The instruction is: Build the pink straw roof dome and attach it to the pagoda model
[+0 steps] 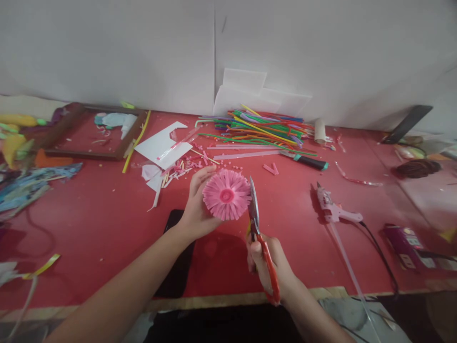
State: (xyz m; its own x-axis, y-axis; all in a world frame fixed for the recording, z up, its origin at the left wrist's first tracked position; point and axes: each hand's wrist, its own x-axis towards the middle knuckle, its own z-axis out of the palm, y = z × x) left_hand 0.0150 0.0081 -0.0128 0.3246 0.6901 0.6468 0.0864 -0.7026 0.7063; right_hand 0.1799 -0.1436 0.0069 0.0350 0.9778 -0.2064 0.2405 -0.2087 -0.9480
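My left hand [199, 205] is closed around a pink fringed flower [226, 194], whose round face with a coiled centre is turned up toward me. The fingers behind the flower are partly hidden. In my right hand [273, 262] is a pair of scissors [257, 224] with red handles, the blades pointing up and away. The blade tips are at the right edge of the flower's fringe; whether they touch it I cannot tell. Under my left forearm lies a dark phone [173, 267].
Pipe cleaners [264, 126] in many colours lie piled by the wall. A pink glue gun [333, 207] with a long glue stick rests at right. Near it lies a utility knife [309, 161]. Pink scraps [180, 166], white card [162, 145] and a brown frame [85, 155] are at left.
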